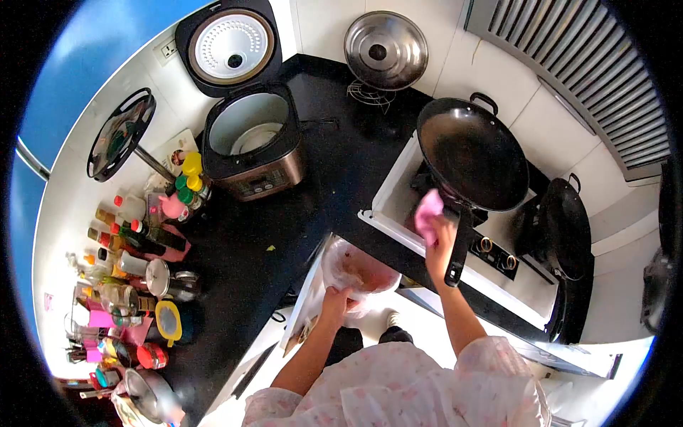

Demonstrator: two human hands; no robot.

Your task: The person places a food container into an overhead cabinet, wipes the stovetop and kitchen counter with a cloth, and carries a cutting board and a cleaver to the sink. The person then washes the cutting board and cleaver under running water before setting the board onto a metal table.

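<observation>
My left hand [337,299] is closed on the rim of a whitish, translucent bag-lined bin [370,281], held low beside the counter's front edge. Reddish-brown matter shows faintly inside it. A crumpled pink cloth [428,216] is in my right hand [441,238], with the fingers wrapped round it. That hand is over the front left of the white gas stove [405,185], just left of the black handle [459,249] of a wok [473,153]. The wok sits on the left burner, its inside dark and brownish.
A rice cooker [260,174] stands with its lid [231,46] raised. Several bottles and jars [142,238] line the left wall. A second wok [565,228] is on the right of the stove. A steel lid [386,51] leans at the back. Green scraps [270,248] dot the black counter [235,285].
</observation>
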